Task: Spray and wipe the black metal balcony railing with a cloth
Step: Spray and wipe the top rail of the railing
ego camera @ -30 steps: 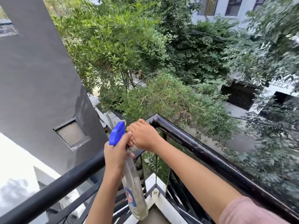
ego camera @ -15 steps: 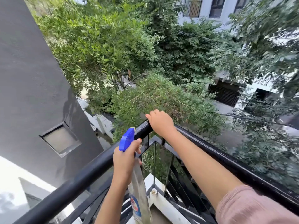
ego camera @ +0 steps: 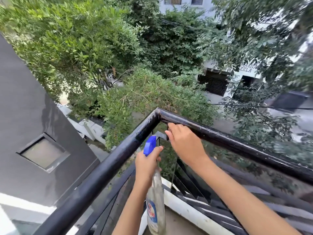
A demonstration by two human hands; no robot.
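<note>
The black metal railing point(ego camera: 108, 167) forms a corner point(ego camera: 157, 111) ahead of me, and its top bar looks wet and glossy near that corner. My left hand point(ego camera: 146, 164) grips the neck of a clear spray bottle point(ego camera: 155, 206) with a blue head point(ego camera: 149, 145), just inside the left rail. My right hand point(ego camera: 184, 141) has its fingers curled against the inner side of the right rail point(ego camera: 237, 143), just below the corner. A small dark piece, apparently the cloth point(ego camera: 160, 135), shows at its fingertips; most of it is hidden.
Thin black bars point(ego camera: 194, 187) run below the top rail, above a white ledge point(ego camera: 186, 209). A dark grey wall with a small window point(ego camera: 44, 153) stands to the left. Trees point(ego camera: 135, 56) and a street lie far below beyond the rail.
My right hand came off the top of the corner and dropped to the inner side of the right rail. The view shifted, bringing the corner to the centre. My left hand still holds the bottle.
</note>
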